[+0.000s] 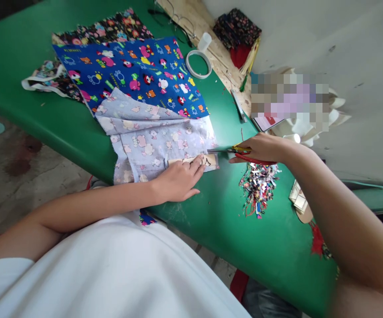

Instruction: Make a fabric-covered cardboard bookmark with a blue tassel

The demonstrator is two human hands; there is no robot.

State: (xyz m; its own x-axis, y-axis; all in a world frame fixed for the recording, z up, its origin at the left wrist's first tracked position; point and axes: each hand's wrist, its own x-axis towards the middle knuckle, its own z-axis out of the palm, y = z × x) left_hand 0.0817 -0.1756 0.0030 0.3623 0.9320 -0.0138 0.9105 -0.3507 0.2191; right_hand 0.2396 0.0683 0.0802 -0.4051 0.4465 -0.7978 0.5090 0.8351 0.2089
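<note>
My left hand [179, 178] lies flat, fingers stretched, pressing a small tan card piece [207, 161] onto the pale lilac printed fabric [151, 139] at the green table's near edge. My right hand [260, 148] is closed round red-and-yellow-handled scissors [234, 151]. Their blades point left and meet the lilac fabric's right edge just above the card. A blue cartoon-print fabric [134, 73] lies spread behind the lilac one.
A heap of small fabric and paper scraps [259, 187] sits right of my hands. A tape roll [198, 64], a small plastic cup [204, 42], a dark floral fabric [111, 28], a wooden board [204, 26] and folded cloths [237, 28] lie at the back. The green table [237, 238] ends near my body.
</note>
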